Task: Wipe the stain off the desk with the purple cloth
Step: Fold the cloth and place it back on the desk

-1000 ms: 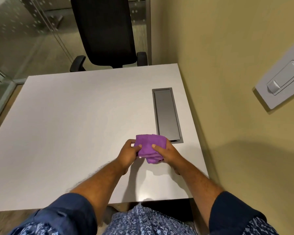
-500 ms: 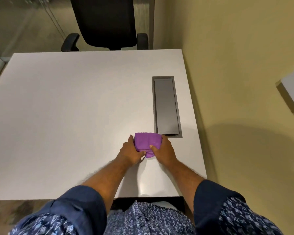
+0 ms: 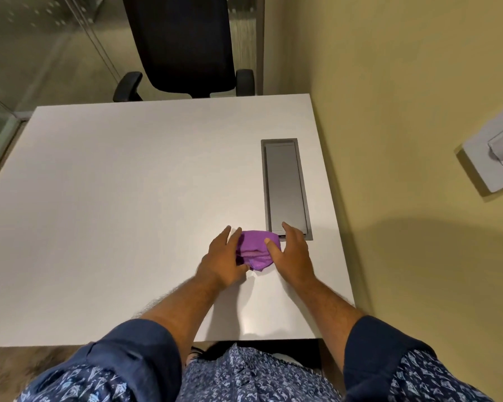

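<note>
The folded purple cloth (image 3: 256, 249) lies on the white desk (image 3: 128, 213) near its front right, just in front of the near end of the grey cable tray. My left hand (image 3: 222, 261) lies against the cloth's left side with its fingers straight and apart. My right hand (image 3: 292, 256) lies along the cloth's right side with its thumb resting on top and its fingers stretched over the tray's end. Neither hand's fingers curl around the cloth. I see no stain on the desk.
A grey recessed cable tray (image 3: 285, 184) runs along the desk's right side. A black office chair (image 3: 186, 44) stands behind the far edge. A yellow wall with a switch plate (image 3: 494, 158) closes the right side, and a glass partition (image 3: 26, 53) stands at the left.
Both hands gripped the bunched cloth just above the desk before. Now the cloth rests on the desk and both hands have straightened their fingers beside it.
</note>
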A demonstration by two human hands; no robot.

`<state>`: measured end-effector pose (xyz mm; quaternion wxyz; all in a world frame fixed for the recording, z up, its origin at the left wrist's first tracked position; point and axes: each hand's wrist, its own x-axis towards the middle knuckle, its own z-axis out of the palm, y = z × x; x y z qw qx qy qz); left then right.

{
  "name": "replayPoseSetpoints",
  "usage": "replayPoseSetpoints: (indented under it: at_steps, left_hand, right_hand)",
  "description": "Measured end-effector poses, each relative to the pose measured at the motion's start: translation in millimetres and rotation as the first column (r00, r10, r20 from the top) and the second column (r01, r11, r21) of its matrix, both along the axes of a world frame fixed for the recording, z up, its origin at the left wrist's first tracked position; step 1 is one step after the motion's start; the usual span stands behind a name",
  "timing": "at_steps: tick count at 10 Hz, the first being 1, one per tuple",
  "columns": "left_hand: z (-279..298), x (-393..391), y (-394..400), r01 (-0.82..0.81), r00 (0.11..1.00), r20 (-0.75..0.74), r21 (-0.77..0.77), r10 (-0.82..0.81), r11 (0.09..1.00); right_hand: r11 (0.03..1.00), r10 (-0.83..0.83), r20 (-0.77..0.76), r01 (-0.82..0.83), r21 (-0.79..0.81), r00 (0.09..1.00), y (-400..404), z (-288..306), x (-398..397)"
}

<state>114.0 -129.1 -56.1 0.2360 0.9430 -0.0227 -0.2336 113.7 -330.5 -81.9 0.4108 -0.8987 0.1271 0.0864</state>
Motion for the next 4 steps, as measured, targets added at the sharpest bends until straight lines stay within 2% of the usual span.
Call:
replayPoseSetpoints:
  at_steps: [1, 2, 4]
  left_hand:
    - [1.7, -8.1, -3.9, 0.117, 0.990, 0.072, 0.065, -0.121, 0.991]
    - [2.1, -11.8, -6.2, 0.157, 0.980, 0.112, 0.066, -0.163, 0.985]
    - [9.4, -20.3, -11.3, 0.045, 0.986, 0.157, 0.036, -0.050, 0.998]
  right_hand:
    - [0.996, 0.082, 0.066, -0.080, -0.023, 0.994, -2.2, -0.4, -4.5]
    - [0.988, 0.147, 0.057, -0.144, -0.049, 0.988, -3.2, -3.4, -7.4]
    - [0.979, 0.151, 0.076, -0.139, -0.147, 0.986, -1.6, -3.2, -16.1]
